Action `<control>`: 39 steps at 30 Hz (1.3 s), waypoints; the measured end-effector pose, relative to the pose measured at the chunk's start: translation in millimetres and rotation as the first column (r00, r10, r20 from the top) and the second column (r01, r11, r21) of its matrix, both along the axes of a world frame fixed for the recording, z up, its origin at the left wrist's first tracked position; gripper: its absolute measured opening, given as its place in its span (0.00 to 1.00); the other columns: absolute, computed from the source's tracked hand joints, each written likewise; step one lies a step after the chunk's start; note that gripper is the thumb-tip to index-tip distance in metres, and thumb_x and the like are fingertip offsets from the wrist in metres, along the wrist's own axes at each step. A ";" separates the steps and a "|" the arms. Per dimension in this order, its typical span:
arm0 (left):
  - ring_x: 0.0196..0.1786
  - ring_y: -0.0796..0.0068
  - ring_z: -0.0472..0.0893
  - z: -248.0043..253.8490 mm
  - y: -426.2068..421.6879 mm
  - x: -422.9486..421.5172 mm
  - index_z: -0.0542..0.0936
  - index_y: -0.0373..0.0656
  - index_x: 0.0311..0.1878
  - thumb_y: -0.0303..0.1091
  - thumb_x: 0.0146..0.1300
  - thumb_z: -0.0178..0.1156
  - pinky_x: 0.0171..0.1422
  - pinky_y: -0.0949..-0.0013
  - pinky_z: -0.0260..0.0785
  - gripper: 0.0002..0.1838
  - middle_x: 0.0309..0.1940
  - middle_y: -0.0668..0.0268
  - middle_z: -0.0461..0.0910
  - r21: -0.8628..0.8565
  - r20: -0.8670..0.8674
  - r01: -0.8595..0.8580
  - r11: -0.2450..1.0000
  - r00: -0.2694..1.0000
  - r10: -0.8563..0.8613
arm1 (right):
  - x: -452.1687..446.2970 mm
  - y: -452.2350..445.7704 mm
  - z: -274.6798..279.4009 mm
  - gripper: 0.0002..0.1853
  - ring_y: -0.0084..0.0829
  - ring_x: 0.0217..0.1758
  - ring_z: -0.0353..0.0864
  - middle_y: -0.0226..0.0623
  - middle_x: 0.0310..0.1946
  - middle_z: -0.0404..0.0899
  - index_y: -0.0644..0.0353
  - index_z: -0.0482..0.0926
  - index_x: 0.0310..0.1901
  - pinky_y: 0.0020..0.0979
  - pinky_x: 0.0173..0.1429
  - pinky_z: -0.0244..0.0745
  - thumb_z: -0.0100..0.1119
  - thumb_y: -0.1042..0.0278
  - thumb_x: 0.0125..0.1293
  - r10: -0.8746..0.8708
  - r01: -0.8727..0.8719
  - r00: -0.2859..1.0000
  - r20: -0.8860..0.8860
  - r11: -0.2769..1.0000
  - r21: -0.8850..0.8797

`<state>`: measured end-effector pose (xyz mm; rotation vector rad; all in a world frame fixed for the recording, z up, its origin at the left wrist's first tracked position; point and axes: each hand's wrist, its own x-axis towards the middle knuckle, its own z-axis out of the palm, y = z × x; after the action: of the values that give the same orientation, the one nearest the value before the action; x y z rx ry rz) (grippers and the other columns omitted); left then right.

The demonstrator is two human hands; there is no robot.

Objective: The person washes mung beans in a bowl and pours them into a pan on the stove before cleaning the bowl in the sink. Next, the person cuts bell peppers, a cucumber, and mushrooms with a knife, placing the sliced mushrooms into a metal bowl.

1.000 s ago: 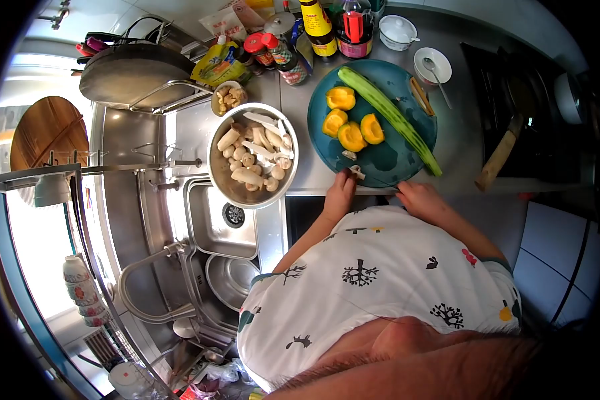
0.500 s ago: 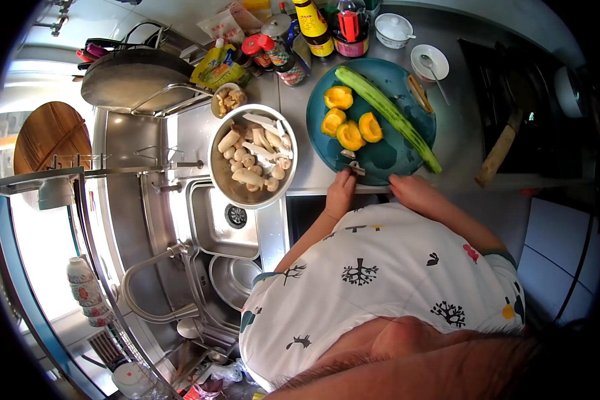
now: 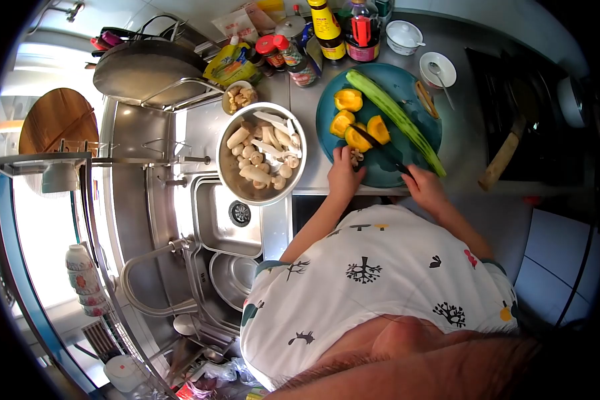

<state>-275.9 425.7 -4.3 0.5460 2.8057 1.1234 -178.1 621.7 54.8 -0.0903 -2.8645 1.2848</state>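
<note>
A round teal cutting board (image 3: 380, 175) lies on the counter, with several orange-yellow squash pieces (image 3: 348, 100) and a long peeled green gourd (image 3: 397, 117) on it. My right hand (image 3: 425, 187), at the board's near right edge, is closed around the handle of a dark knife (image 3: 383, 148). Its blade points up and left across the nearest squash pieces. My left hand (image 3: 343, 175) is at the near left edge, thumb and fingers apart, beside small pale scraps (image 3: 356, 157). Whether the fingertips touch the scraps is unclear. A wooden-handled tool (image 3: 425, 99) rests at the board's right.
Left of the board stands a steel bowl (image 3: 221, 167) of mushrooms, with a small bowl of ginger-like pieces (image 3: 241, 99) behind. Sauce bottles (image 3: 327, 30) and a white bowl with a spoon (image 3: 447, 65) line the back. The sink (image 3: 213, 230) is left, the stove (image 3: 533, 140) right.
My right hand has come up with the dark knife, its blade now over the board. My left hand has moved further onto the board, beside the pale scraps. The whole view has shifted slightly.
</note>
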 end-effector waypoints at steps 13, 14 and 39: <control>0.37 0.54 0.77 3.5 -17.1 -5.4 0.72 0.42 0.40 0.25 0.45 0.66 0.42 0.62 0.70 0.18 0.36 0.58 0.74 0.311 0.000 -0.136 0.941 0.990 0.143 | 9.9 -1.6 -14.7 0.08 0.44 0.23 0.75 0.48 0.22 0.73 0.64 0.71 0.38 0.36 0.27 0.66 0.53 0.68 0.65 -0.144 0.151 0.988 0.062 0.980 -0.126; 0.38 0.55 0.77 19.5 -29.5 -9.3 0.72 0.41 0.41 0.25 0.45 0.66 0.43 0.63 0.70 0.18 0.36 0.57 0.74 0.324 -0.047 -0.182 0.928 0.977 0.208 | 8.0 -1.8 -13.1 0.08 0.44 0.23 0.75 0.48 0.22 0.73 0.64 0.71 0.38 0.36 0.27 0.66 0.53 0.68 0.65 -0.143 0.150 0.988 0.060 0.981 -0.126; 0.39 0.55 0.75 72.0 -131.9 -38.4 0.78 0.44 0.41 0.25 0.41 0.64 0.44 0.57 0.67 0.18 0.34 0.59 0.78 -0.172 -0.456 -0.247 0.954 0.878 0.145 | -4.7 -14.0 -9.9 0.08 0.50 0.27 0.76 0.50 0.24 0.75 0.62 0.72 0.38 0.40 0.29 0.68 0.55 0.67 0.63 -0.099 0.099 0.995 0.005 0.992 -0.078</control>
<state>-314.3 293.8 67.6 0.5597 3.3919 0.7600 -182.8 607.7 44.9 -0.2307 -2.7714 1.3777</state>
